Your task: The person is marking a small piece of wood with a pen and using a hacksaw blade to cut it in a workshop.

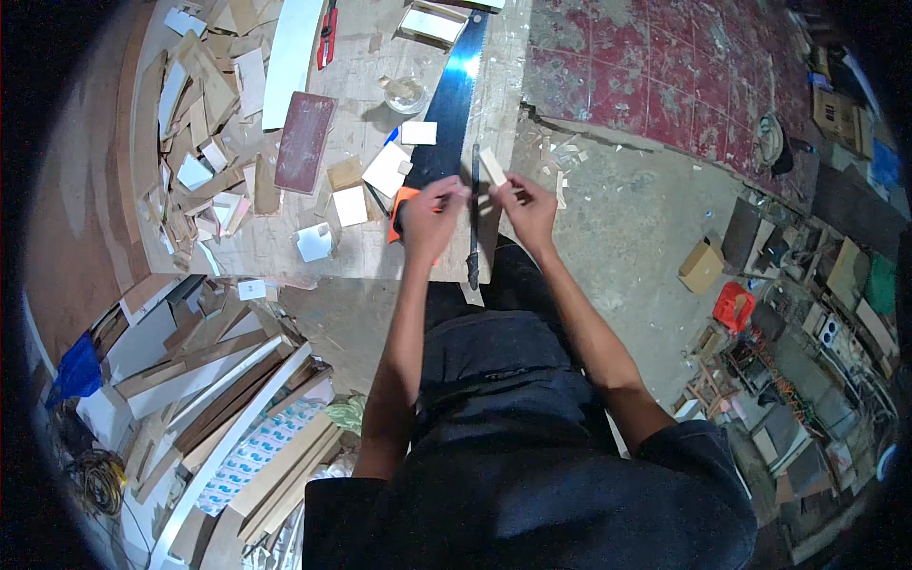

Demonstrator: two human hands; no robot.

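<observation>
Closest of all is the worker's dark shirt point(570, 484), bent so near the bench point(370, 264) that both hands work right at its front edge, perhaps so the arms need not stretch. The right hand point(529, 211) grips a small pale strip of wood point(493, 167) between thumb and fingers, low on one end, which seems to leave the far end free. The strip is up near the bench's right side, just beside a thin dark file point(475, 204). The left hand point(434, 217) is half curled, fingertips pointing in toward the strip; whether it pinches anything I can't tell. Between the hands lies the file, handle toward the worker, which looks handy for picking up. Under the left hand is the saw's orange handle point(403, 218), its blade point(450, 109) running away up the bench, so the handle sits on the near side. Cut white pieces point(419, 133) lie left of the blade, while scraps point(195, 142) are heaped far left, presumably to keep working room.
</observation>
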